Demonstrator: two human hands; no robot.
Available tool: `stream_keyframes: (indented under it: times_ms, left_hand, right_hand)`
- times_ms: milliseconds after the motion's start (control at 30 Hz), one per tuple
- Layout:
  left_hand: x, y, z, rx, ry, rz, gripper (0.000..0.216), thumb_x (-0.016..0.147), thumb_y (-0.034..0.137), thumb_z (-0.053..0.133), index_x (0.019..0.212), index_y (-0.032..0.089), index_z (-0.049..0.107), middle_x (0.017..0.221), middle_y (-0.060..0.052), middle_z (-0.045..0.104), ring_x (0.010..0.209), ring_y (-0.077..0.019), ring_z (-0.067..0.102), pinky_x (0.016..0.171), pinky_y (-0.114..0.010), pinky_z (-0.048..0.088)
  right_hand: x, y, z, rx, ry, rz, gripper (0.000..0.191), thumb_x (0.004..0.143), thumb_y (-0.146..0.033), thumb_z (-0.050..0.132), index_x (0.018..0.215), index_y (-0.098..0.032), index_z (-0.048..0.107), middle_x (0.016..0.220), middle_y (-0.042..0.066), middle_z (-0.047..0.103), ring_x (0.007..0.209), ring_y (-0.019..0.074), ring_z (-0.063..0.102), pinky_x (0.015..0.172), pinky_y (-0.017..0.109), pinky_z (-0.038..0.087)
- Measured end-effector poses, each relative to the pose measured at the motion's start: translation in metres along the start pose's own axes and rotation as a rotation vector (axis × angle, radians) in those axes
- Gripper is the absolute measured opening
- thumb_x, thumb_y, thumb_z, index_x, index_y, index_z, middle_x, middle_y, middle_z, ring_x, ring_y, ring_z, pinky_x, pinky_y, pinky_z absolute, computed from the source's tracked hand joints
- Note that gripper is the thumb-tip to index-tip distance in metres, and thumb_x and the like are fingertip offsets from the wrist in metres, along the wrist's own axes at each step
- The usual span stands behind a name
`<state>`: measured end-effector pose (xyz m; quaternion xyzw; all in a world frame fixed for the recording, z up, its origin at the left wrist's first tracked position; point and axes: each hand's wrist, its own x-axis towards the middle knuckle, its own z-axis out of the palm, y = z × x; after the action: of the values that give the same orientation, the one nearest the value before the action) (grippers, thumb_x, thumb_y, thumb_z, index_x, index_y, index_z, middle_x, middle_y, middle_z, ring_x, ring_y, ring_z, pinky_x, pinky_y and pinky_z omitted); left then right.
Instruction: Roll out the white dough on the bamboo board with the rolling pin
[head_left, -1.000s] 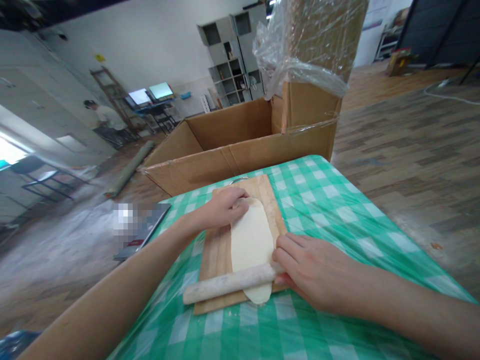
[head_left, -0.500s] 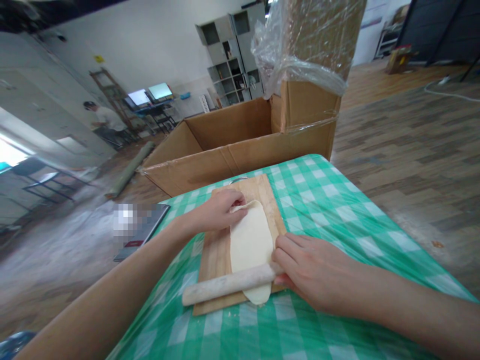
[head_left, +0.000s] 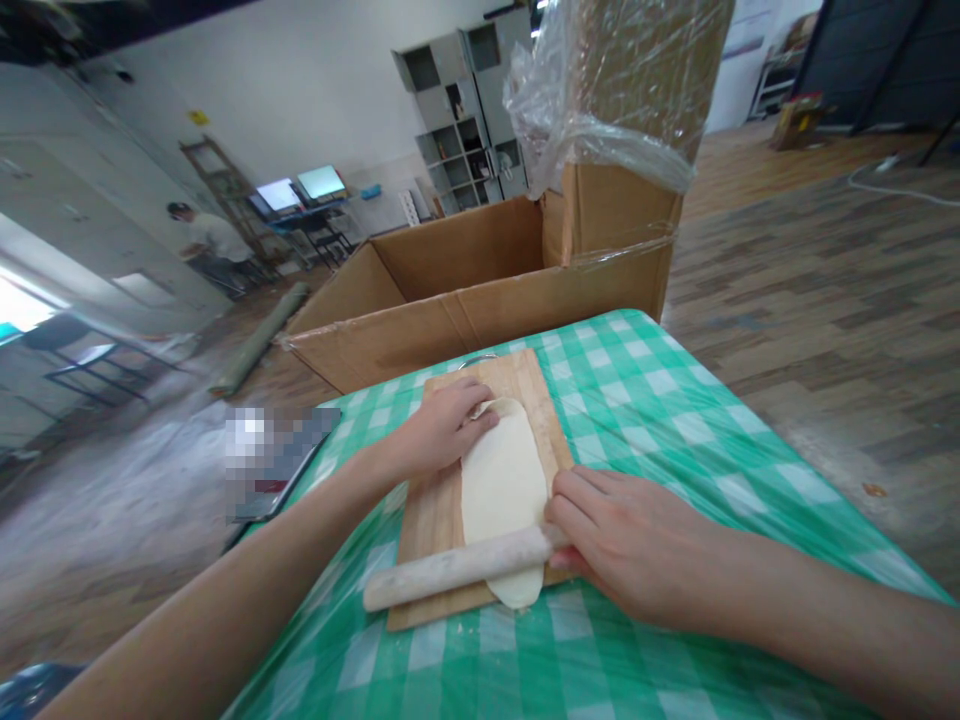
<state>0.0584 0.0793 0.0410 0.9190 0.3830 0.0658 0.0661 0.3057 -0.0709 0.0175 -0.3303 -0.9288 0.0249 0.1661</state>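
A long, flat sheet of pale dough [head_left: 504,475] lies on a wooden cutting board [head_left: 431,510], its near end hanging slightly past the board's front edge. At the far left edge of the dough, my left hand [head_left: 450,425] is closed, pinching that edge between thumb and fingers. My right hand [head_left: 607,530] is wrapped round the right end of a whitish rolling pin [head_left: 450,575]. The pin lies across the near part of the dough, and its left end reaches past the board's left side.
A green-and-white checked cloth [head_left: 630,400] covers the table. Beyond it stands a large open cardboard box [head_left: 480,310], with a plastic-wrapped carton [head_left: 645,90] at its right. A dark flat device [head_left: 300,460], partly blurred out, is at the left edge. Farther back, a person [head_left: 217,240] sits near monitors.
My left hand has shifted very slightly at the dough's far edge, which now lies a little flatter. The right hand and rolling pin have stayed in place.
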Motion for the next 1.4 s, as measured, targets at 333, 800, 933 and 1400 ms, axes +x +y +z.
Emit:
stream_keyframes:
  times_ms: [333,800,933,1400]
  left_hand:
    - [-0.004,0.013,-0.003,-0.039,-0.074,-0.100,0.023,0.099,0.040,0.050,0.087,0.021,0.054,0.089,-0.004,0.063,0.082,-0.0209,0.057,0.074,-0.033,0.042]
    - [-0.023,0.001,-0.006,-0.287,-0.065,-0.086,0.029,0.104,0.046,0.047,0.100,0.020,0.059,0.095,0.000,0.063,0.085,-0.0173,0.056,0.076,-0.030,0.042]
    - [-0.024,-0.003,-0.004,-0.331,-0.048,-0.079,0.029,0.105,0.046,0.046,0.098,0.020,0.058,0.093,0.000,0.061,0.083,-0.0167,0.055,0.076,-0.030,0.042]
    - [-0.035,0.010,-0.010,-0.243,0.131,-0.128,0.025,0.104,0.041,0.048,0.093,0.021,0.057,0.084,0.001,0.061,0.077,-0.0169,0.056,0.069,-0.031,0.039]
  right_hand:
    - [0.000,0.000,0.000,0.001,0.015,-0.009,0.016,0.102,-0.032,0.061,0.096,-0.017,0.060,0.096,0.006,0.061,0.084,0.0236,0.056,0.069,0.037,0.045]
    - [0.000,0.000,-0.004,0.031,0.017,-0.003,0.018,0.104,-0.032,0.056,0.098,-0.016,0.061,0.097,0.007,0.061,0.085,0.0238,0.057,0.069,0.037,0.047]
    - [0.000,0.000,-0.003,0.031,0.010,-0.012,0.018,0.104,-0.032,0.057,0.098,-0.016,0.061,0.097,0.007,0.061,0.085,0.0238,0.056,0.069,0.037,0.047]
    - [-0.001,-0.002,-0.004,0.040,0.024,-0.009,0.017,0.104,-0.032,0.057,0.098,-0.017,0.060,0.098,0.006,0.061,0.084,0.0234,0.057,0.068,0.037,0.046]
